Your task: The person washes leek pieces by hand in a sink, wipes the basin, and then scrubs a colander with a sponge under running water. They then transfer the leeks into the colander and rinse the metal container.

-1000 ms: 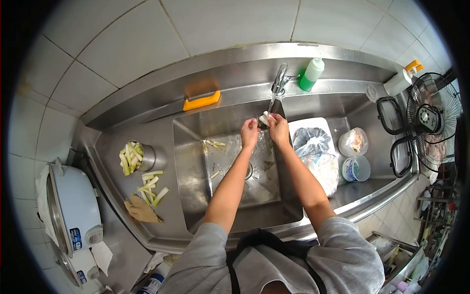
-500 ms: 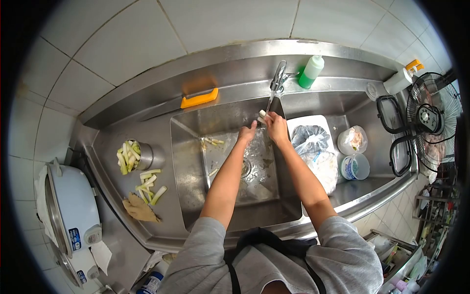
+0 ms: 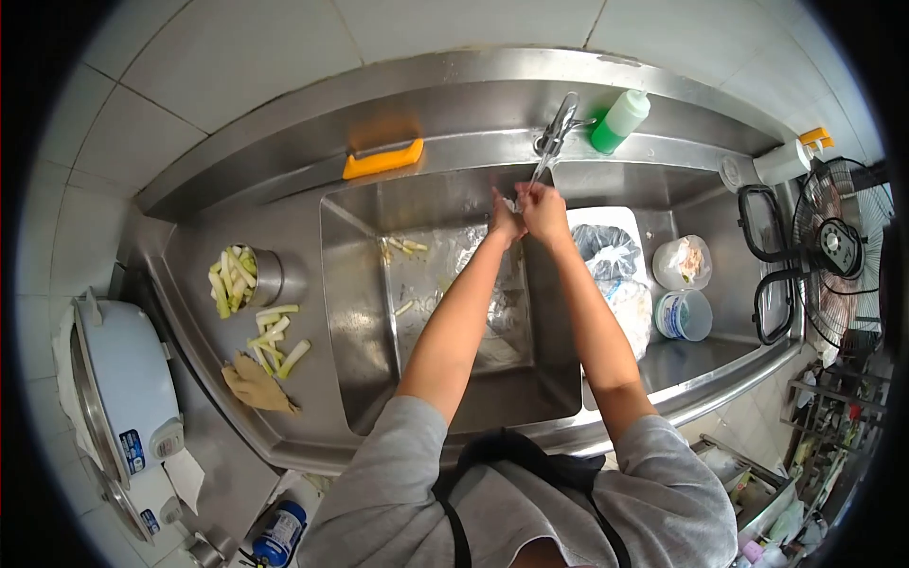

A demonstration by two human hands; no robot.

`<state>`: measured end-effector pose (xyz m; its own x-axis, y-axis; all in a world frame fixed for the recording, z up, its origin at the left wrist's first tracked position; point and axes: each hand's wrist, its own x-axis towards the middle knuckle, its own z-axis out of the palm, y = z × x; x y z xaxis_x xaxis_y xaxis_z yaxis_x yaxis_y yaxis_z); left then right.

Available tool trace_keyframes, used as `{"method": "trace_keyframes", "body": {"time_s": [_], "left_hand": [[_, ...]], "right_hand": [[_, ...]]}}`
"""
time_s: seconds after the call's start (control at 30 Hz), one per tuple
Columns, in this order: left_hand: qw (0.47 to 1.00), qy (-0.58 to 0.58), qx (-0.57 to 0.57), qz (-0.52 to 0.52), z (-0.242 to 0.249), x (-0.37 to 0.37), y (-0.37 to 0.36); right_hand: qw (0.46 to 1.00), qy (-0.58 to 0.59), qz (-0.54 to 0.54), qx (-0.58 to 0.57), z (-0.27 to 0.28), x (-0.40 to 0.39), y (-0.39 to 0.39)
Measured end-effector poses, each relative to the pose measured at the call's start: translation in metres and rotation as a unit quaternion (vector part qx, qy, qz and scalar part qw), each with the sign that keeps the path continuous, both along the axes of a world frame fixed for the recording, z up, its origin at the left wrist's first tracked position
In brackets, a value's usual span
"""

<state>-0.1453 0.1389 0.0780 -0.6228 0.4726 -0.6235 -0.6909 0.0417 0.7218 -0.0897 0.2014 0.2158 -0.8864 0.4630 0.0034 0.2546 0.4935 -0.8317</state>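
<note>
Stalks point(image 3: 233, 280) lie in and beside the pot point(image 3: 270, 276), left of the sink point(image 3: 358, 374). Below the tap point(image 3: 561, 123), left hand point(image 3: 507, 221) and curled right hand point(image 3: 545, 214) meet around a pale piece point(image 3: 512, 204), mostly hidden; which grips it, I cannot tell.

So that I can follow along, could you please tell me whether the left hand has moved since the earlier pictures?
Yes: against the tap, the left hand has shifted rightward, closer to the right hand.
</note>
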Motion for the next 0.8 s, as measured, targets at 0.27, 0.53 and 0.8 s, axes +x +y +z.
{"method": "trace_keyframes", "body": {"time_s": [0.27, 0.53, 0.8], "left_hand": [[0.924, 0.198, -0.250, -0.212, 0.072, -0.020, -0.046], [0.957, 0.064, -0.256, -0.117, 0.000, 0.014, -0.153], [0.941, 0.233, -0.240, -0.042, -0.031, 0.038, -0.049]], "right_hand": [[0.993, 0.023, 0.002, -0.119, -0.047, -0.038, -0.005], [0.926, -0.222, 0.021, -0.304, -0.113, -0.027, -0.024], [0.901, -0.008, -0.071, -0.428, -0.109, -0.007, -0.024]]}}
